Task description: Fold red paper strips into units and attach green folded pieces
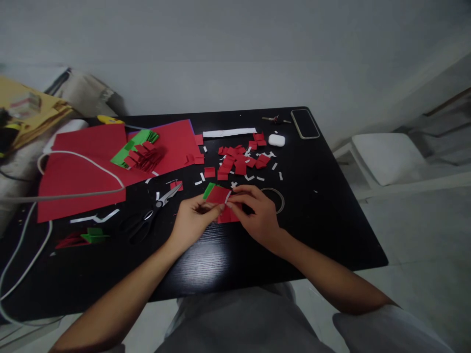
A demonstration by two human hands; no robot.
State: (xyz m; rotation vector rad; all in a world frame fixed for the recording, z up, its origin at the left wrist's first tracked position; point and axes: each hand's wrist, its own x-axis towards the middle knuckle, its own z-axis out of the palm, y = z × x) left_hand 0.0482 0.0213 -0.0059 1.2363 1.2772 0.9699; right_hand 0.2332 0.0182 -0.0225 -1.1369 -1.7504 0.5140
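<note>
My left hand (193, 215) is closed on a folded red paper piece (218, 194) that has a green paper part (209, 190) at its left end. My right hand (257, 211) pinches the right edge of the same piece, where a narrow white strip (227, 196) lies along the red. Below the fingers, more red paper (230, 215) shows, partly covered by my hands. Black-handled scissors (158, 205) lie partly open left of my left hand. Just past my hands is a pile of small folded red paper pieces (240, 165) among white scraps.
Large red sheets (84, 171) lie at the left, bearing folded green paper (134, 147). A white cable (88, 159) crosses them. A tape roll (281, 201) is beside my right hand. At the back right are a white earbud case (276, 140) and a phone (305, 123).
</note>
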